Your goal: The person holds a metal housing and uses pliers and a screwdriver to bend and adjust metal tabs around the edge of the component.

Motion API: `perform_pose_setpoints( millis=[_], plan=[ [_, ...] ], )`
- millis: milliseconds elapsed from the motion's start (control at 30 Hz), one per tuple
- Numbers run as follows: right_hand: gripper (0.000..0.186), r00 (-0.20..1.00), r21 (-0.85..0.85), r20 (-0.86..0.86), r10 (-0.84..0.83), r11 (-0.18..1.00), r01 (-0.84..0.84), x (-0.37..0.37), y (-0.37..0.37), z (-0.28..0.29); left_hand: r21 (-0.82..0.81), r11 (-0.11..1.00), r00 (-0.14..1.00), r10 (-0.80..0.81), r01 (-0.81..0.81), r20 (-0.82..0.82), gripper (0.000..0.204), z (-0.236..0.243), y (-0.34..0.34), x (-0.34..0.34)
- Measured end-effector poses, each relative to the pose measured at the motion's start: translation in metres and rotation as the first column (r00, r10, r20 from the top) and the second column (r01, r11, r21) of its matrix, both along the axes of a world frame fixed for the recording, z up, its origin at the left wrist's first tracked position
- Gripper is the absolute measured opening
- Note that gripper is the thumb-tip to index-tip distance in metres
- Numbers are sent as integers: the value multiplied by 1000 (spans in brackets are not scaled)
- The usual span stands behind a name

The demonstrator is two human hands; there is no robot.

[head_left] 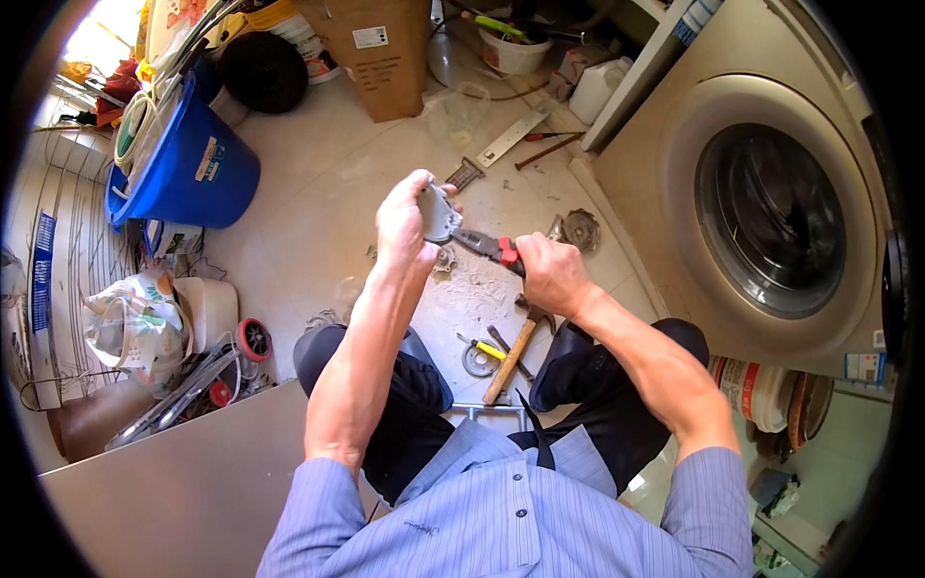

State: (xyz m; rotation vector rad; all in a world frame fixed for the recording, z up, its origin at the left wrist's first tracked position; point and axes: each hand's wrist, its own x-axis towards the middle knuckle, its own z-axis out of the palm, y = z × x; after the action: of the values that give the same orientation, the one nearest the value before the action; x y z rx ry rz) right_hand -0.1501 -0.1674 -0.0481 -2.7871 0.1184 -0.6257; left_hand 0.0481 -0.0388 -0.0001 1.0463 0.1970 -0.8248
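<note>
Raised over the floor, my left hand [397,220] is closed around a pale grey rounded part [437,214] with a notched lower edge. My right hand [554,274] grips the handles of a pair of pliers [479,243] with red and black grips. The jaws of the pliers meet the grey part at its lower right edge; whether they are clamped on it cannot be made out. Below the hands, between my feet, lie a wooden-handled hammer [511,360], a yellow-handled screwdriver [489,350] and a round metal disc [477,363].
Pale debris [477,306] litters the tiles. A round metal part [581,230], a small grate [464,174] and a metal strip [514,136] lie farther off. A washing machine [636,173] stands right, a blue bucket [217,164] left, a cardboard box [371,63] at the back.
</note>
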Motion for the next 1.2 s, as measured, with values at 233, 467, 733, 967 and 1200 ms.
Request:
perform_pose_setpoints(
  millis=[233,467,733,967,1200],
  plan=[
    [9,999,173,-22,43,984,-38,5,16,11,-294,956,985,-66,17,-158,30,-1,15,8],
    [27,892,768,-437,116,565,302,-3,25,54,-404,915,995,-57,17,-87,36,21,39,16],
    [35,862,766,-485,148,546,337,-4,13,76,-414,896,987,-135,160,91,37,33,35,8],
    [33,801,770,-576,163,436,466,-2,8,86,-285,930,932,-131,233,337,31,29,27,-2],
    [26,833,618,-545,93,716,324,-8,16,77,-112,954,840,-185,278,511,38,26,23,-9]
  ],
)
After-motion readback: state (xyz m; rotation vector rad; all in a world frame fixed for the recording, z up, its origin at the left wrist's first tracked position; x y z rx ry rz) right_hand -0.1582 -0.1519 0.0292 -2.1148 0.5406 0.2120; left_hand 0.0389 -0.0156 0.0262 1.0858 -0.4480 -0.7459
